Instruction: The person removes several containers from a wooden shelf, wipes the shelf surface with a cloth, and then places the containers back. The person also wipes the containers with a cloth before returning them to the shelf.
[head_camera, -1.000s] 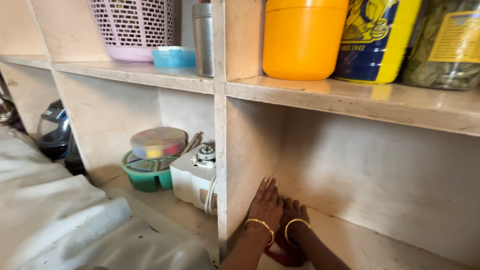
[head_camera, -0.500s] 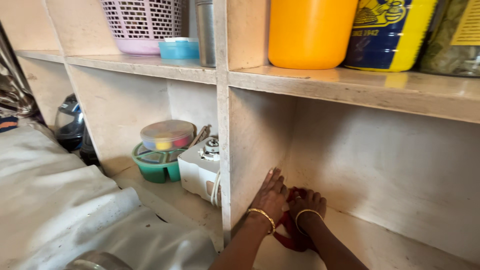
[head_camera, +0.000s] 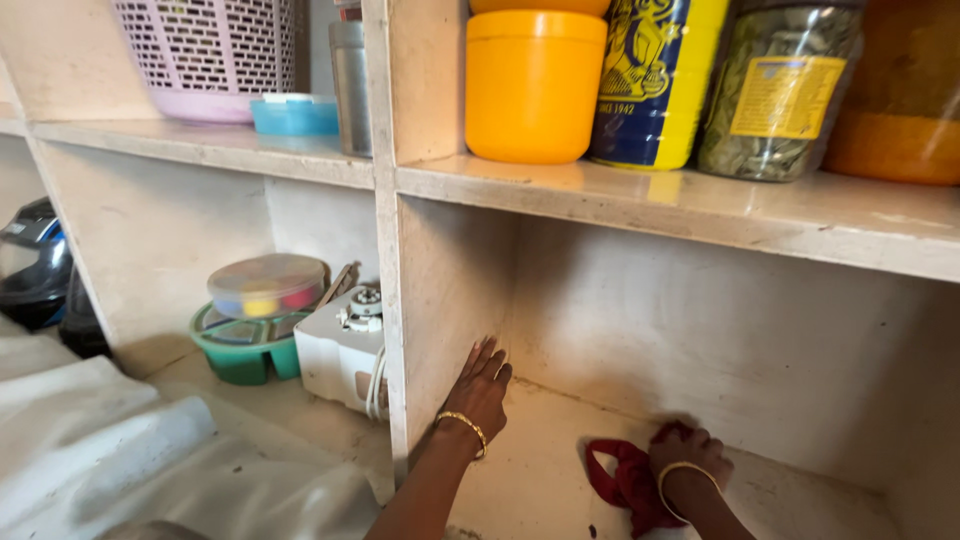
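My left hand (head_camera: 480, 388) rests flat against the left side wall of the lower right shelf compartment (head_camera: 640, 320), fingers together, a gold bangle on the wrist. My right hand (head_camera: 688, 453) presses down on a crumpled red cloth (head_camera: 622, 483) on the compartment floor, about a hand's width to the right of the left hand. It also wears a gold bangle. The cloth spreads to the left and below the hand.
On the shelf above stand an orange tub (head_camera: 531, 82), a blue-and-yellow tin (head_camera: 655, 80) and a jar of green leaves (head_camera: 780, 90). The left compartment holds a green container (head_camera: 245, 345), a round lidded box (head_camera: 266, 284) and a white appliance (head_camera: 340, 345). White cloth (head_camera: 120, 450) lies lower left.
My right hand has slid the red cloth to the right, away from the corner. My left hand stays on the side wall. The view has shifted to the right.
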